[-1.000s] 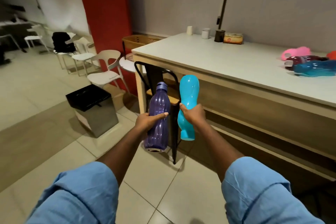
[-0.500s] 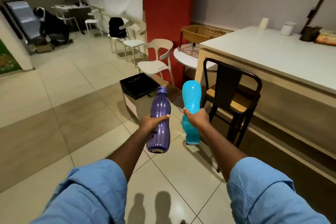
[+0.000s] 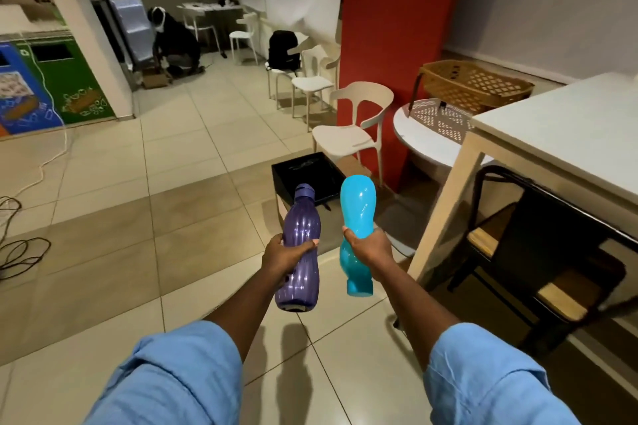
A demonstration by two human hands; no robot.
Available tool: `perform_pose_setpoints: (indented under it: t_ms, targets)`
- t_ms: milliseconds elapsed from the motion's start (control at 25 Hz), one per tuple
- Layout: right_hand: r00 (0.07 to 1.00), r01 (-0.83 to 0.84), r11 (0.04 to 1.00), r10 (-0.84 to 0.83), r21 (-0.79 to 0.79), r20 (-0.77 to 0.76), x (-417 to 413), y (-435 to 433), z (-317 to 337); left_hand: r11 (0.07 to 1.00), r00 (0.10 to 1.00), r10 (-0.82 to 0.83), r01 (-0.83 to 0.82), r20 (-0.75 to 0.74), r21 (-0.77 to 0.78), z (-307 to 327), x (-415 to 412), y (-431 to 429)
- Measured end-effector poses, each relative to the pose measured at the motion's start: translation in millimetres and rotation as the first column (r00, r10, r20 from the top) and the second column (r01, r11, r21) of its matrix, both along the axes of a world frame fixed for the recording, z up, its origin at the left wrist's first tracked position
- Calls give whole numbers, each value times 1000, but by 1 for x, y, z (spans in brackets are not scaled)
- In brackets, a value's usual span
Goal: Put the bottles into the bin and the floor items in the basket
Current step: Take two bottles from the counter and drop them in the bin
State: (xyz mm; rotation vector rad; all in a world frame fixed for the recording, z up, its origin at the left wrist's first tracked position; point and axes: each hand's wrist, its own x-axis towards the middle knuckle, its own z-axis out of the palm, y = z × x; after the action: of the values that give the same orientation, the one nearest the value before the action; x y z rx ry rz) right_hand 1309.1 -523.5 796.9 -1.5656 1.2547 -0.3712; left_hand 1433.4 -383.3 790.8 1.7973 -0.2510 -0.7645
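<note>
Two bottles are held out in front of the person, one in each hand, above the tiled floor (image 3: 103, 269). The purple bottle (image 3: 299, 248) stands nearly upright with its cap at the top, and the left hand (image 3: 283, 256) is wrapped around its waist, thumb across the front. The turquoise bottle (image 3: 357, 231) is held upside down, its cap pointing at the floor, and the right hand (image 3: 368, 248) is closed around its narrow middle. Both bottles sit side by side, close but apart. Just beyond them on the floor is the bin (image 3: 307, 179), a box with a black liner and an open top. Behind the bin a white plastic chair (image 3: 352, 128) stands against the red pillar (image 3: 397, 28). To the right, a woven basket (image 3: 473, 84) rests on a small round white table (image 3: 419, 141), beside the corner of the white desk (image 3: 566, 128). A black metal chair with a wooden seat (image 3: 538, 252) is tucked under the desk. Light blue sleeves (image 3: 179, 376) cover both forearms near the camera.
</note>
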Motion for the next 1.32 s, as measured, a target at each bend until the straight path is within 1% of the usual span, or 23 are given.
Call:
perform_pose_setpoints:
  t_ms: [280,520,640,760,880,1040,1120,1200,1320]
  targets:
    - [989,-124,992,125,6,-74,105,-82,-15,995,995,98,-98,15,16,-24,113,-79]
    - [981,-135,991,136,12,-136,218,-166,-39,994,994,108,-108,4,26,-52,233,-165]
    - [978,-114,993,114,15,-174,271,-211,-42,995,999,35,-38,30,88,-51,294,-211]
    - [982,-92,996,91,3,-167,332,-252,-43,987,996,-51,39,72,158,-43,355,-255]
    - [979,-95,995,97,19,-179,381,-283,-48,978,992,-91,73,83,194,-43,399,-291]
    - [972,-107,994,111,32,-206,440,-328,-72,963,989,-123,98,84,250,-54,456,-339]
    - [976,-87,995,96,54,-194,463,-350,-85,944,983,-152,113,105,308,-63,478,-361]
    - [981,-62,995,75,77,-177,488,-375,-101,916,969,-215,157,122,370,-79,503,-386]
    - [978,-64,992,84,109,-192,524,-413,-116,845,942,-322,244,88,476,-95,539,-425]
